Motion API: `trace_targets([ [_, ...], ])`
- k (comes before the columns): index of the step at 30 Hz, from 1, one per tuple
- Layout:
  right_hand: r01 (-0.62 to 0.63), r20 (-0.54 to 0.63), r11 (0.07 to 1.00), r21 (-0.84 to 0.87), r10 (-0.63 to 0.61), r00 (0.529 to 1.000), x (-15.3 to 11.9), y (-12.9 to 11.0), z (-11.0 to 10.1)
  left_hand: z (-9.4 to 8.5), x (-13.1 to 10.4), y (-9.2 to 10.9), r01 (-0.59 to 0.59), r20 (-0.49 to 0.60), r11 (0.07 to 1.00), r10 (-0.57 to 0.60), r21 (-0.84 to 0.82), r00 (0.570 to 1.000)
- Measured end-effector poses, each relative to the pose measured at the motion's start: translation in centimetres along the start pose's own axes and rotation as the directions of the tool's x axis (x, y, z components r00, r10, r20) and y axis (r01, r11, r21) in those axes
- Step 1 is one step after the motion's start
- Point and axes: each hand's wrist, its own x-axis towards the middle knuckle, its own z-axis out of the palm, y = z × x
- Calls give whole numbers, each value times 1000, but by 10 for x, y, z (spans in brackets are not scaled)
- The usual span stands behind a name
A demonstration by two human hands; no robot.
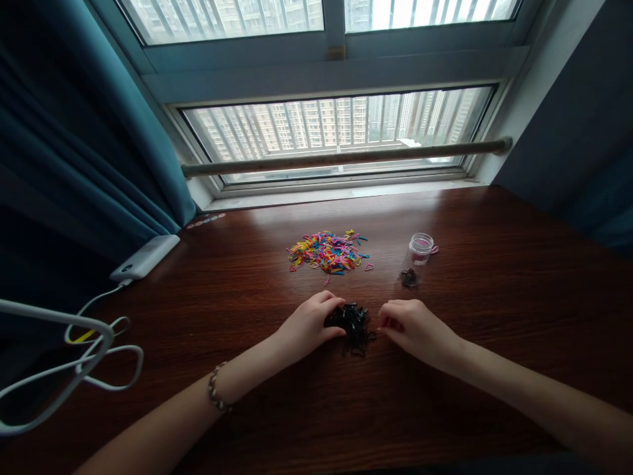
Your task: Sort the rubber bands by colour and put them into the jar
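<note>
A pile of small black bands (352, 324) lies on the dark wooden table in front of me. My left hand (316, 321) rests at the pile's left side, thumb and fingers apart around its edge. Just right of the pile is my right hand (406, 328), its fingers curled and pressed together near a loose black band; whatever they hold is hidden. Farther back lies a heap of multicoloured bands (327, 253). A clear open jar (421, 249) stands behind my right hand, with a small dark clump of bands (409, 278) in front of it.
A white power bank (145, 258) with a white cable (93, 300) lies at the left by the blue curtain (148, 152). White looped tubing (59, 318) reaches in from the left edge. The window and a horizontal rail (341, 159) are behind the table.
</note>
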Motion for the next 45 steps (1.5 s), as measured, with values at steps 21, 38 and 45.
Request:
trace_targets([
  [21,-15,-31,996,92,18,999,-7,12,6,-18,55,-4,-224,218,966,249,-133,944],
  [38,206,-365,975,80,-164,916,4,-3,-24,-30,62,15,218,208,623,-91,-751,974],
  [45,293,-307,956,-30,-288,907,21,-7,-19,-15,62,23,298,237,418,-192,-858,952],
])
